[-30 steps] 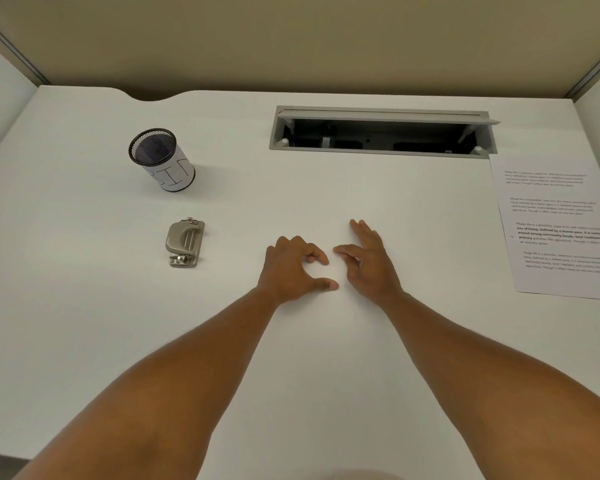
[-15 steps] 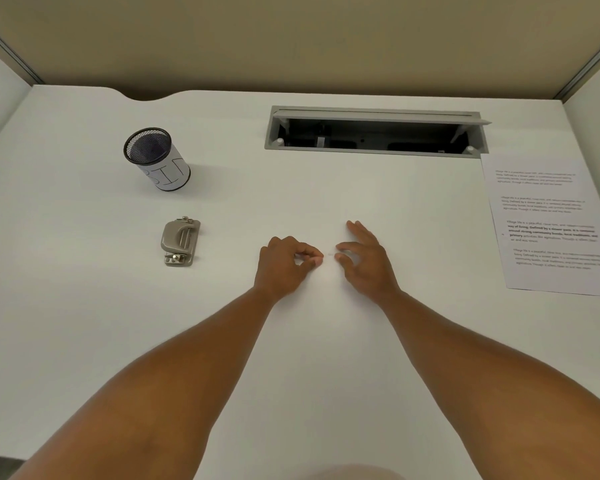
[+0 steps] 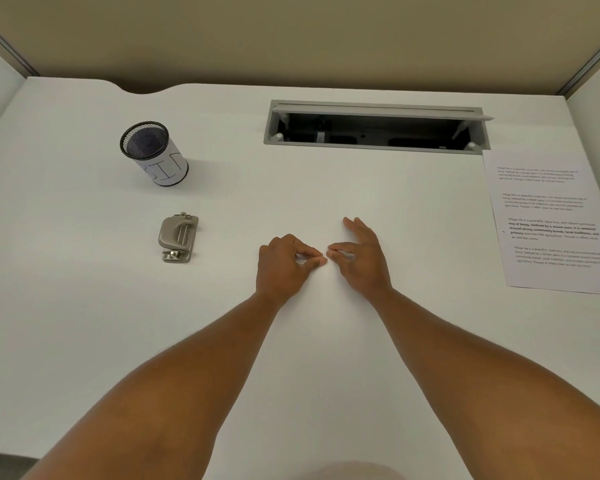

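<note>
The white laminate desk [image 3: 84, 306] is smooth and matte. It carries a grey metal cable hatch [image 3: 374, 147], a printed paper sheet [image 3: 548, 216] on the right, a black mesh cup [image 3: 160, 161] wrapped in paper, and a boxy brushed-metal punch [image 3: 179, 237].

At mid-desk the left hand [image 3: 284, 265] and right hand [image 3: 362, 261] meet tip to tip. Each thumb and forefinger pinches a tiny item, hidden between them and too small to identify. The right hand's other fingers are spread.

This looks like the picking-up or pulling-apart step. The next move calls for a fine, steady grip.
</note>
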A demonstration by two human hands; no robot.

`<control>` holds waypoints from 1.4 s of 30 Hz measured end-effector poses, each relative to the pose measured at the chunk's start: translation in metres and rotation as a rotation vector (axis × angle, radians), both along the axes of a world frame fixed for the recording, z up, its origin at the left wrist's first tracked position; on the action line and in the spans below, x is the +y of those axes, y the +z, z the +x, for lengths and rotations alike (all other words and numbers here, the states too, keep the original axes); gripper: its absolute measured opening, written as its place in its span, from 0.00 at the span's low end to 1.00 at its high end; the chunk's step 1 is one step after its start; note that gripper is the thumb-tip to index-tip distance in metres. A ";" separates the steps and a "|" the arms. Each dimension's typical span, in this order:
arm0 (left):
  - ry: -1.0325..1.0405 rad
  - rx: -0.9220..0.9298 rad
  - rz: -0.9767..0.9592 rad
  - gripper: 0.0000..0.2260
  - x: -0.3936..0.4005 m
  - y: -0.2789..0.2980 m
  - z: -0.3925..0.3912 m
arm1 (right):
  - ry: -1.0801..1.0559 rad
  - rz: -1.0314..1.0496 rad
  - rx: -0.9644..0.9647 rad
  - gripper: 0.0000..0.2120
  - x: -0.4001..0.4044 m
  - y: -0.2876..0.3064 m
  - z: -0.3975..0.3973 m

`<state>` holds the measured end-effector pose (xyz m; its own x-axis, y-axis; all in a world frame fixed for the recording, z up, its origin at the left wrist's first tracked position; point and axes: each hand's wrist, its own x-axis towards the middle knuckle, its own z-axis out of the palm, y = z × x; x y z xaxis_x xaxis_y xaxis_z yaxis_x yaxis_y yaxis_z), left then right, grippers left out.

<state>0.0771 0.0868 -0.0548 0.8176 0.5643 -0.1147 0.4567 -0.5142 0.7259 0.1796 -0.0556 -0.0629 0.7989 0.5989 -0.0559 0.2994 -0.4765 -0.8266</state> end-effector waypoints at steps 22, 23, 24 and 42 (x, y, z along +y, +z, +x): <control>-0.094 0.158 0.226 0.05 -0.012 -0.006 0.011 | 0.131 -0.402 -0.307 0.06 0.021 -0.003 0.005; -0.085 0.156 0.206 0.05 -0.010 -0.007 0.010 | 0.093 -0.357 -0.236 0.07 0.021 -0.001 0.007; -0.063 0.150 0.172 0.05 -0.008 -0.007 0.010 | 0.044 -0.303 -0.156 0.08 0.021 0.001 0.010; 0.046 0.004 -0.108 0.07 0.012 -0.004 0.007 | 0.084 -0.134 0.074 0.04 0.009 0.010 0.021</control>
